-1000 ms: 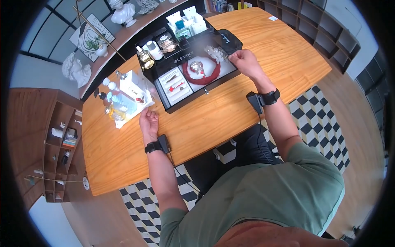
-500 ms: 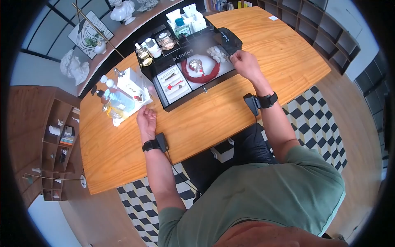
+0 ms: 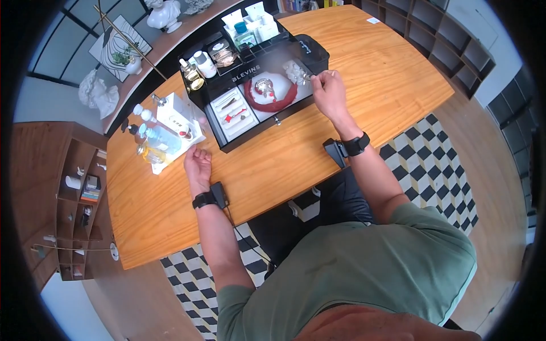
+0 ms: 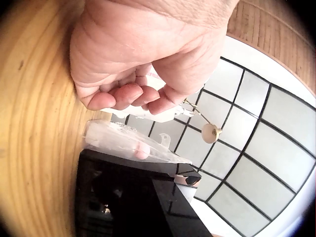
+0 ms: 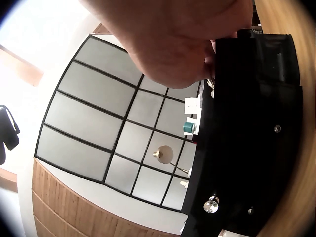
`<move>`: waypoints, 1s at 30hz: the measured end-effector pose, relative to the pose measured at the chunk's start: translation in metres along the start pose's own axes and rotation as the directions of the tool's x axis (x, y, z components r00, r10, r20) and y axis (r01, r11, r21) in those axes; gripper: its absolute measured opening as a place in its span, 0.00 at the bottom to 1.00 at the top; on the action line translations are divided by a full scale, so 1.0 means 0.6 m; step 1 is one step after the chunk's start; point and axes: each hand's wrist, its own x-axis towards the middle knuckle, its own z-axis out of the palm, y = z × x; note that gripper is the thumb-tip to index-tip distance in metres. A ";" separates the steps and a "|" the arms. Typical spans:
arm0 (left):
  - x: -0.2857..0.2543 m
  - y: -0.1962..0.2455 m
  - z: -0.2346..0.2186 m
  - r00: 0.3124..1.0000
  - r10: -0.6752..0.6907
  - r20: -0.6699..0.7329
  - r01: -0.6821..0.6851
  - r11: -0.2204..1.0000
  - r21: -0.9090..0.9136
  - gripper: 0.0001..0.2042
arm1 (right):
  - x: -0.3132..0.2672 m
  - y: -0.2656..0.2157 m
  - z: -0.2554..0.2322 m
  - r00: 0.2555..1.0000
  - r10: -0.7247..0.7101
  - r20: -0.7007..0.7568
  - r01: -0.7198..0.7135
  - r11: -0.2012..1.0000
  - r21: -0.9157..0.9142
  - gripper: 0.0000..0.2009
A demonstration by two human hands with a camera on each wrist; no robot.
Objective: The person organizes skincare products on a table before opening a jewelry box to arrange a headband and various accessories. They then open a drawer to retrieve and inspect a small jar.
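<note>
- currently the right hand (image 3: 330, 95) is at the right end of the open drawer (image 3: 250, 135), its thumb and forefinger in a narrow pinch on a small silvery piece (image 3: 307, 78); its exact shape is too small to tell.
- just beside that piece, inside the drawer, is a pale, sparkly ornament (image 3: 294, 72); whether the two are joined, i cannot tell.
- a dark red loop (image 3: 276, 107) lies in the drawer around a silvery round ornament (image 3: 264, 87) with red bits.
- the drawer's left section has a white insert (image 3: 234, 129) bearing a red item (image 3: 233, 116) and other small pieces.
- the left hand (image 3: 198, 165) rests on the wooden table (image 3: 284, 170), fingers loosely curled and holding nothing, just beside the white tray (image 3: 161, 167) of bottles.
- the black box (image 3: 205, 98) holds more bottles above the drawer, one with a teal cap (image 3: 240, 26); a black pouch (image 3: 316, 52) is at its right side.
- a clear knob (image 3: 277, 121) sits on the drawer front.
</note>
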 end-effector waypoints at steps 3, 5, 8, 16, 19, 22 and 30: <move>0.000 0.000 0.000 1.000 0.002 0.003 -0.002 1.000 -0.001 0.08 | -0.003 -0.008 -0.011 1.000 -0.005 -0.026 0.004 1.000 -0.029 0.13; 0.000 -0.001 0.000 1.000 0.001 0.003 -0.001 1.000 -0.002 0.08 | -0.004 -0.009 -0.019 0.983 -0.164 -0.079 0.159 0.985 -0.064 0.12; 0.000 0.001 -0.001 1.000 -0.004 0.008 0.004 1.000 0.018 0.07 | 0.006 0.002 -0.028 0.963 -0.262 -0.057 0.256 0.962 -0.099 0.11; -0.002 0.001 0.001 1.000 -0.005 0.002 0.005 1.000 -0.004 0.07 | 0.023 0.008 -0.035 0.982 -0.179 0.061 0.182 0.982 -0.047 0.11; -0.002 0.001 0.000 1.000 -0.004 0.015 0.004 1.000 -0.012 0.06 | 0.025 0.000 -0.041 0.975 -0.197 0.106 0.200 0.980 -0.022 0.11; -0.002 0.002 0.000 1.000 -0.001 0.011 0.001 1.000 0.000 0.06 | 0.031 0.001 -0.043 0.950 -0.276 0.146 0.282 0.959 -0.021 0.12; -0.001 0.002 0.000 1.000 -0.008 0.015 0.008 1.000 0.006 0.08 | 0.047 -0.007 -0.040 0.916 -0.360 0.179 0.386 0.911 -0.143 0.10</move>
